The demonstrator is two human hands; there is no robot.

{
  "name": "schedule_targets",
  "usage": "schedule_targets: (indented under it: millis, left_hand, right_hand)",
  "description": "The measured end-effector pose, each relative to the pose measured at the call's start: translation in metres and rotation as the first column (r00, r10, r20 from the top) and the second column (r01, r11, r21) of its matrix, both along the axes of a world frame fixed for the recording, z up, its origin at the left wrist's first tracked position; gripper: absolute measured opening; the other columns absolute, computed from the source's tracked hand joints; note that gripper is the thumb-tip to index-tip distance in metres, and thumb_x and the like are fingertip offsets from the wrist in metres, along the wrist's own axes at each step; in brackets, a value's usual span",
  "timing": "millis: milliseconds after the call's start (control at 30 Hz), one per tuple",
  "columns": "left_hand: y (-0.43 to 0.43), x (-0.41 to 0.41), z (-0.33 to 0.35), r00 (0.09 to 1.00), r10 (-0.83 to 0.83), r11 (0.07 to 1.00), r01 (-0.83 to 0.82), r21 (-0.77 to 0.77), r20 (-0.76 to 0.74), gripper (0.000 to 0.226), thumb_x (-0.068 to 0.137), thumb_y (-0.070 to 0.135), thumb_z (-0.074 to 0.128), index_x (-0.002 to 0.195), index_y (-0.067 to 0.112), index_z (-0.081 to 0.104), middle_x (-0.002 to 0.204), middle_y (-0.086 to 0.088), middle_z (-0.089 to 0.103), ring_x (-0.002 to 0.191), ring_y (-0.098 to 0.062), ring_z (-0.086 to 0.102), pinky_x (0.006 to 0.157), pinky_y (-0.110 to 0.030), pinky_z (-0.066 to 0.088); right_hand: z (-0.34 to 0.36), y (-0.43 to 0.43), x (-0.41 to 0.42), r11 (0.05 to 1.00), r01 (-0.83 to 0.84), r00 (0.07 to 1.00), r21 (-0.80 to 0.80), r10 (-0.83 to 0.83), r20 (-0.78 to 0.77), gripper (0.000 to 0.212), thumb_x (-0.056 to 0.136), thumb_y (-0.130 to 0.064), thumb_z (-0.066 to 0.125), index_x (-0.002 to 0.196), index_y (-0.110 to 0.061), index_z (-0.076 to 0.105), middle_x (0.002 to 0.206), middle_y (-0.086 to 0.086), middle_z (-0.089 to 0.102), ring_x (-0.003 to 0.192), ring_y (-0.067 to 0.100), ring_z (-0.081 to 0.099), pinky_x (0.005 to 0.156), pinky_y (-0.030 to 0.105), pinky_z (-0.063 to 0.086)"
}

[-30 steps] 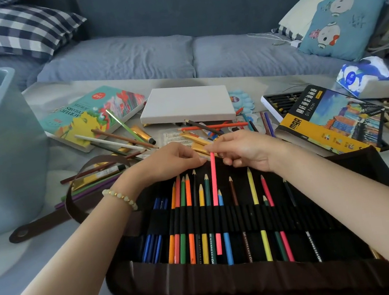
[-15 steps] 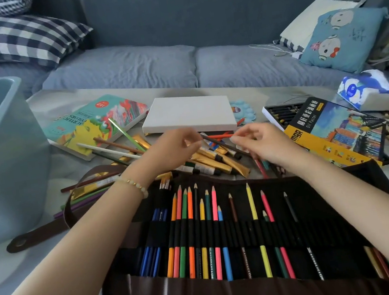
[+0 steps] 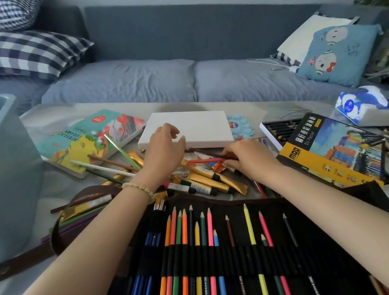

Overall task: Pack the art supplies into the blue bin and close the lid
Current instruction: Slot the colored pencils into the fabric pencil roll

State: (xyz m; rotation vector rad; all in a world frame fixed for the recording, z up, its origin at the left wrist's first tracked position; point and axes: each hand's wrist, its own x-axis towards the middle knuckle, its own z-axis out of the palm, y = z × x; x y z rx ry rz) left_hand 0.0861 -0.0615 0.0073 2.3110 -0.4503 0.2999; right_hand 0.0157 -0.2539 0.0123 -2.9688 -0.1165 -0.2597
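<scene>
Both bare forearms reach up from the lower corners of the frame and converge near its centre. The left hand [image 3: 164, 151], a pale bead bracelet [image 3: 137, 190] on its wrist, is palm down, fingers loosely bent, holding nothing. The right hand [image 3: 247, 158], just right of centre, lies knuckles up, thumb and forefinger pinching the end of a thin red-orange pencil [image 3: 203, 161].

Left hand [image 3: 163, 149], right hand [image 3: 247, 158] over paint tubes [image 3: 205, 177]
</scene>
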Motion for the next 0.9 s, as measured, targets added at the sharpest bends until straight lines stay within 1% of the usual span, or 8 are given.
schedule_targets:
  millis: [200, 300, 400, 500, 633, 800, 867, 900]
  left_hand:
    - [-0.013, -0.001, 0.012, 0.997, 0.042, 0.993, -0.048, -0.108, -0.062, 0.025, 0.100, 0.020, 0.037, 0.114, 0.007, 0.054, 0.111, -0.006, 0.060, 0.097, -0.019, 0.053, 0.078, -0.030, 0.040]
    - [-0.034, -0.006, 0.015, 0.990, -0.087, 0.992, 0.096, 0.076, -0.114, 0.030, 0.098, 0.027, 0.044, 0.104, 0.007, 0.065, 0.102, -0.007, 0.068, 0.094, -0.025, 0.061, 0.083, -0.035, 0.049]
    - [-0.069, -0.017, 0.009, 0.980, -0.160, 0.921, 0.192, 0.337, -0.121, 0.034, 0.092, 0.040, 0.054, 0.096, 0.010, 0.070, 0.095, -0.003, 0.070, 0.086, -0.020, 0.063, 0.073, -0.030, 0.050]
    - [-0.097, -0.019, 0.002, 0.995, -0.103, 0.844, 0.097, 0.528, -0.019, 0.032, 0.093, 0.038, 0.053, 0.103, 0.010, 0.065, 0.105, -0.006, 0.066, 0.098, -0.024, 0.062, 0.070, -0.029, 0.042]
    - [-0.114, -0.023, 0.002, 0.999, -0.023, 0.812, 0.035, 0.583, -0.029, 0.022, 0.096, 0.022, 0.052, 0.110, 0.008, 0.061, 0.115, -0.008, 0.062, 0.105, -0.026, 0.061, 0.072, -0.029, 0.040]
    - [-0.099, -0.026, 0.021, 0.973, -0.058, 0.857, 0.162, 0.490, -0.222, 0.020, 0.096, 0.015, 0.051, 0.110, 0.003, 0.060, 0.111, -0.010, 0.064, 0.102, -0.025, 0.062, 0.078, -0.030, 0.049]
    - [-0.083, -0.029, 0.034, 0.915, -0.146, 0.912, 0.272, 0.307, -0.377, 0.018, 0.098, 0.013, 0.046, 0.095, 0.002, 0.061, 0.092, -0.008, 0.066, 0.083, -0.021, 0.065, 0.071, -0.029, 0.054]
    - [-0.075, -0.033, 0.041, 0.860, -0.205, 0.949, 0.291, 0.120, -0.467, 0.023, 0.100, 0.012, 0.041, 0.085, 0.005, 0.057, 0.079, -0.006, 0.062, 0.068, -0.017, 0.061, 0.060, -0.025, 0.051]
  right_hand:
    - [0.041, -0.037, -0.019, 0.975, 0.094, 0.983, 0.202, -0.123, 0.137, 0.021, 0.084, -0.030, 0.069, 0.101, -0.019, 0.073, 0.089, -0.003, 0.072, 0.073, 0.010, 0.061, 0.066, 0.030, 0.048]
    - [0.059, -0.059, -0.030, 0.913, 0.141, 0.967, 0.384, -0.209, 0.144, 0.019, 0.082, -0.026, 0.071, 0.096, -0.013, 0.073, 0.083, 0.001, 0.071, 0.061, 0.005, 0.058, 0.061, 0.029, 0.052]
    - [0.059, -0.067, -0.037, 0.736, 0.207, 0.959, 0.645, -0.283, 0.015, 0.013, 0.083, -0.026, 0.070, 0.090, -0.015, 0.069, 0.080, -0.001, 0.073, 0.049, 0.009, 0.052, 0.046, 0.015, 0.044]
    - [0.050, -0.067, -0.041, 0.643, 0.252, 0.956, 0.723, -0.280, -0.085, 0.012, 0.084, -0.027, 0.070, 0.090, -0.016, 0.071, 0.078, -0.004, 0.074, 0.053, 0.008, 0.050, 0.044, 0.016, 0.037]
    - [0.042, -0.067, -0.047, 0.579, 0.271, 0.954, 0.769, -0.271, -0.132, 0.010, 0.084, -0.024, 0.069, 0.090, -0.017, 0.072, 0.077, -0.004, 0.074, 0.053, 0.006, 0.049, 0.042, 0.017, 0.036]
    - [0.042, -0.067, -0.053, 0.511, 0.280, 0.950, 0.813, -0.270, -0.157, 0.011, 0.086, -0.024, 0.066, 0.094, -0.017, 0.071, 0.082, -0.001, 0.074, 0.053, 0.006, 0.050, 0.042, 0.016, 0.035]
    - [0.045, -0.063, -0.056, 0.491, 0.274, 0.956, 0.827, -0.235, -0.177, 0.014, 0.088, -0.025, 0.065, 0.095, -0.016, 0.071, 0.082, -0.001, 0.075, 0.050, 0.004, 0.052, 0.040, 0.014, 0.035]
    - [0.047, -0.058, -0.056, 0.490, 0.268, 0.960, 0.830, -0.204, -0.189, 0.015, 0.088, -0.026, 0.064, 0.095, -0.014, 0.071, 0.082, -0.001, 0.075, 0.049, 0.003, 0.053, 0.040, 0.013, 0.034]
